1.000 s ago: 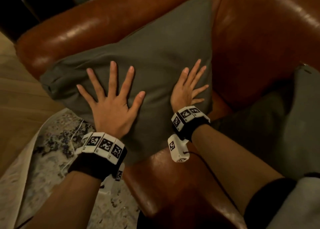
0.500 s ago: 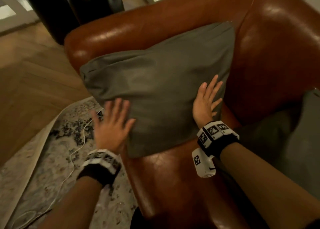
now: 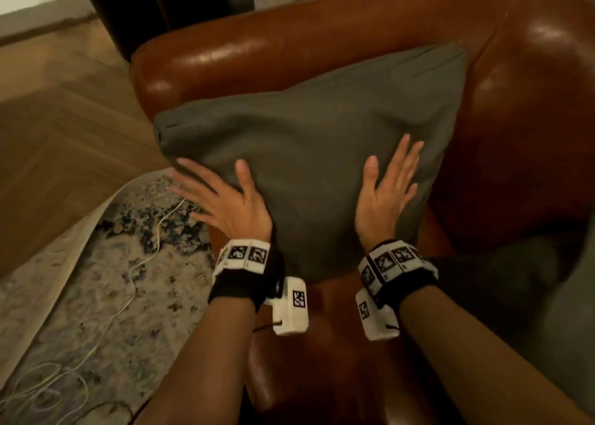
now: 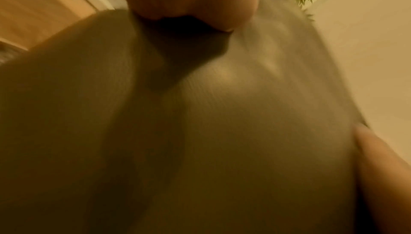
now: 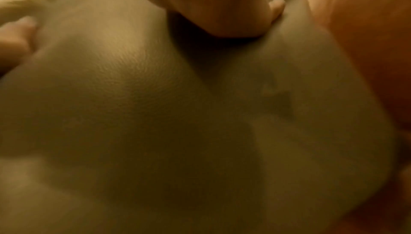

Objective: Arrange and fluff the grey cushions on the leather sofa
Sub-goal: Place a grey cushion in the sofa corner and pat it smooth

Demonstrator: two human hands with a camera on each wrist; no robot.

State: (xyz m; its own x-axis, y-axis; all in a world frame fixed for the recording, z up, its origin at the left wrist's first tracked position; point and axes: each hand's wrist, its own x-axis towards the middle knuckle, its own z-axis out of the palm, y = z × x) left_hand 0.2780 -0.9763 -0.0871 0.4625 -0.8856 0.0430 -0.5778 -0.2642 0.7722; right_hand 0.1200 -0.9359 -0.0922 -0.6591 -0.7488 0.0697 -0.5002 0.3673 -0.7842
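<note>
The grey cushion [image 3: 309, 154] stands tilted in the far left corner of the brown leather sofa [image 3: 515, 118], its back leaning on the armrest [image 3: 257, 44] and backrest, its near lower corner resting on the seat. The fabric bulges smoothly; a seam opening shows at its left corner.

The left hand [image 3: 231, 202] lies on the cushion's left edge, fingers spread and straight, thumb on the front face, the other fingers reaching past the edge over the rug; its grip is apart, clasping nothing. The right hand [image 3: 383, 196] presses flat on the front face near the right edge, fingers straight and close together, grip likewise apart. Both wrist views are blurred, showing only grey fabric [image 4: 222, 132] with the palm pressed into it, and in the right one a strip of leather [image 5: 367, 53] at the right.

A second grey cushion [image 3: 573, 295] lies at the right edge on the seat, partly cut off. Left of the sofa a patterned rug [image 3: 80, 279] carries a white cable [image 3: 128, 273], on a wooden floor [image 3: 64, 118].
</note>
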